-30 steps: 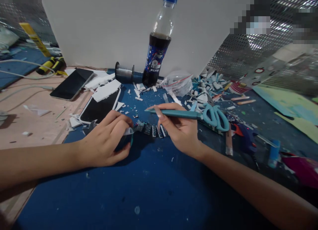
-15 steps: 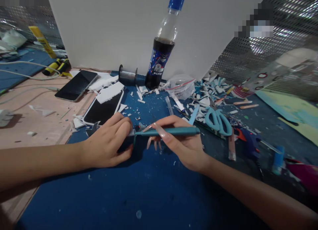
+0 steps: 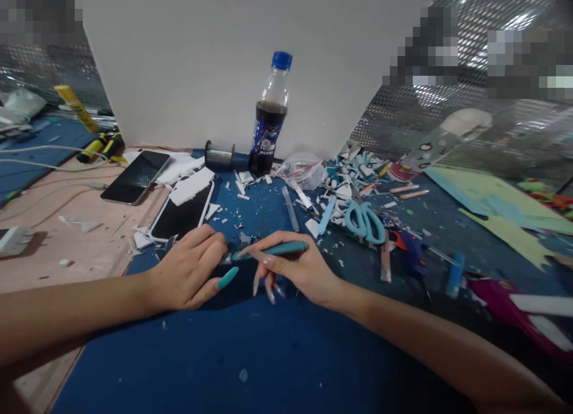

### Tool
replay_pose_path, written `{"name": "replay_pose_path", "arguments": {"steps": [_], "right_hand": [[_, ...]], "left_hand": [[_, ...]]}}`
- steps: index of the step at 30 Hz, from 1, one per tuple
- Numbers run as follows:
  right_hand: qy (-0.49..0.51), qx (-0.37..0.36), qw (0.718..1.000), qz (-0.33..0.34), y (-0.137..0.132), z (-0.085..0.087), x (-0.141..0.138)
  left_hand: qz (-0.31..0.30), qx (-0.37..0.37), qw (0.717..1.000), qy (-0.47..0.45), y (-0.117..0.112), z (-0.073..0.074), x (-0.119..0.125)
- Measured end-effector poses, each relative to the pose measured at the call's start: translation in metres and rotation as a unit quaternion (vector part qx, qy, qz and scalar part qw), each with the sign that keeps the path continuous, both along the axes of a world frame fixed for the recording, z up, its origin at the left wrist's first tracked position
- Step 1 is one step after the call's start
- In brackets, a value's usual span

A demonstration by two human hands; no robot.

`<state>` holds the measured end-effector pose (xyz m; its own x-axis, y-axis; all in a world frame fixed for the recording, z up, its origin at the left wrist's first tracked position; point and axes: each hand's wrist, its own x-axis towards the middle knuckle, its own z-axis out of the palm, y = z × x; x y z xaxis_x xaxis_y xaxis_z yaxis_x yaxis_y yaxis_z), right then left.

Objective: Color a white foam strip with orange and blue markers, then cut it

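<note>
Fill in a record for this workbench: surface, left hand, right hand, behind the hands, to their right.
surface: blue mat, strewn with white scraps
left hand: palm down on the mat, fingers extended
right hand: grip shut on teal tool, its tip by the left fingertips
behind: cola bottle, spool, near phone, far phone
right: scissors

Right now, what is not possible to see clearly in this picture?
Head view:
- What the left hand presses: hidden under it.
- Tip of the teal tool in the right hand: too small, lost against the left fingers.
- Top corners: covered by pixelated patches.
</note>
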<state>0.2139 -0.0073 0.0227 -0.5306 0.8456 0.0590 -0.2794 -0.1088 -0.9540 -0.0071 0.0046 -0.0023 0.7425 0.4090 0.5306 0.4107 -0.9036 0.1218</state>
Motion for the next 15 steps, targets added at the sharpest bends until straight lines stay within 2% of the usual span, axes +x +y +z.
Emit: {"name": "replay_pose_path", "arguments": {"steps": [3,5,8,10,12,15], "right_hand": [[0.037,-0.070,0.997,0.001,-0.011,0.003,-0.005],[0.042,-0.084,0.996,0.003,-0.017,0.007,-0.007],[-0.055,-0.025,0.997,-0.053,-0.024,0.012,-0.008],[-0.152,0.039,0.984,-0.088,-0.028,0.010,-0.008],[-0.208,0.077,0.972,-0.081,-0.033,0.003,-0.009],[-0.199,0.068,0.976,-0.064,-0.042,-0.010,-0.013]], "left_hand": [[-0.012,0.027,0.999,-0.020,-0.003,0.001,0.000],[-0.018,0.070,0.997,-0.035,-0.004,0.003,0.001],[-0.010,0.114,0.993,-0.040,-0.006,0.007,0.001],[0.001,0.120,0.992,-0.035,-0.005,0.008,0.001],[0.000,0.130,0.991,-0.031,-0.005,0.008,0.001],[-0.036,0.153,0.987,-0.027,-0.005,0.007,-0.001]]}}
